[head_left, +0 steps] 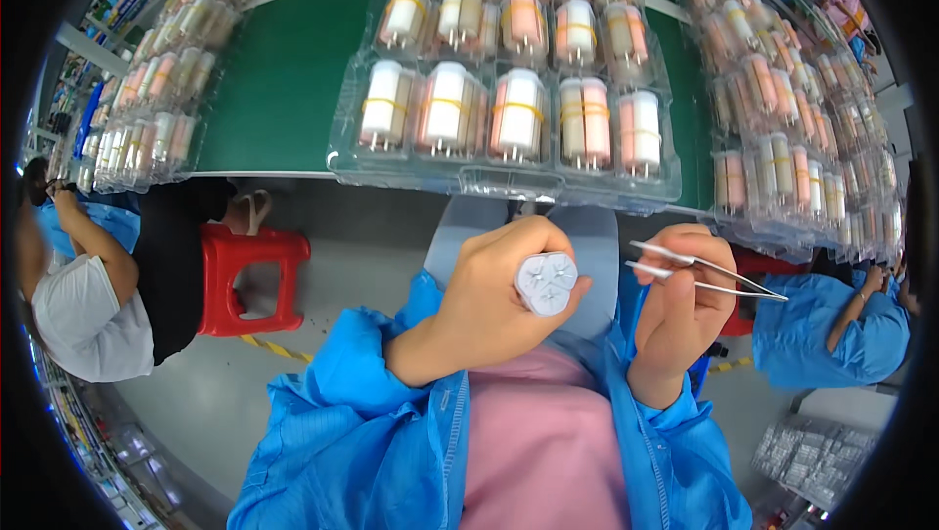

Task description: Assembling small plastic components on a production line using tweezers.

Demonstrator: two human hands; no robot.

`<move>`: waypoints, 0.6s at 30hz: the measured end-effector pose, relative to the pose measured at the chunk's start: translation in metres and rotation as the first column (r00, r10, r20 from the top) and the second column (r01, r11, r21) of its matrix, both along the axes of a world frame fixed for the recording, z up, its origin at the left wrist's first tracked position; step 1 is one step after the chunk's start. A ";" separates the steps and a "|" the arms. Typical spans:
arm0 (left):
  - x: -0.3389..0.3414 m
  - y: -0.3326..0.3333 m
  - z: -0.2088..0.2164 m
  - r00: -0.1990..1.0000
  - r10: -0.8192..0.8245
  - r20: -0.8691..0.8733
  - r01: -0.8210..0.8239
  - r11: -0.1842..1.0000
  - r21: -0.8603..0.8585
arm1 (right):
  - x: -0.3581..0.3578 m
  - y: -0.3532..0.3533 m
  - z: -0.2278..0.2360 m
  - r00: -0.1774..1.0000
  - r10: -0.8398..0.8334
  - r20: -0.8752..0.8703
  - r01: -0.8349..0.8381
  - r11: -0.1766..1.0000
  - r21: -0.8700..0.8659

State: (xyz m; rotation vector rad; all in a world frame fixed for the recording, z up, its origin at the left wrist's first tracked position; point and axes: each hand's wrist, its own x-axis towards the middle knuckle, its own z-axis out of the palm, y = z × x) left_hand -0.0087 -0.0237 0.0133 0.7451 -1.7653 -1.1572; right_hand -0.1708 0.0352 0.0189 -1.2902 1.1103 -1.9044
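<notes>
Green worktable (274, 80) across the upper part of our view. Clear plastic trays line its near edge: the middle tray (509, 183) sits with its front lip at that edge; others stand toward the edge's left and right ends. We note cylinder bundles (518, 114) in rows inside, white, pink and beige, ringed with yellow bands, thin metal pins toward us. Beyond the near edge, to the left, a red stool (259, 266) on grey floor.

Our left hand (499, 281) is curled closed around a white three-lobed bundle (548, 283), held off the table, below the near edge in view, end face turned up to us. Our right hand (685, 305), just beside, pinches metal tweezers (734, 290): arms meeting at the right end, apart at the end nearer the bundle, not touching it.
</notes>
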 end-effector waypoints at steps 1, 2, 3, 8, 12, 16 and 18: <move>-0.001 0.003 -0.001 1.000 -0.026 0.000 0.026 0.999 0.021 | 0.008 0.006 0.006 0.999 0.014 0.038 -0.016 0.999 0.042; -0.001 0.005 -0.002 1.000 -0.022 0.003 0.022 0.999 0.023 | 0.010 0.007 0.006 0.999 0.044 -0.009 -0.044 0.999 0.030; -0.001 0.007 -0.003 1.000 -0.019 0.005 0.019 1.000 0.025 | 0.011 0.008 0.006 0.996 0.074 -0.056 -0.073 0.997 0.021; 0.001 0.010 -0.006 0.998 -0.066 0.007 0.066 0.998 0.024 | 0.015 -0.001 0.013 0.932 0.171 -0.320 -0.178 0.984 0.006; 0.005 0.008 -0.003 0.981 -0.189 -0.040 0.192 0.975 0.112 | 0.011 -0.006 0.017 0.905 0.232 -0.357 -0.242 0.970 0.016; 0.004 0.007 0.000 0.967 -0.243 -0.071 0.252 0.953 0.170 | 0.010 -0.010 0.018 0.900 0.268 -0.344 -0.268 0.962 0.049; 0.005 0.005 0.000 0.960 -0.276 -0.055 0.281 0.947 0.157 | 0.009 -0.012 0.017 0.892 0.280 -0.355 -0.280 0.958 0.053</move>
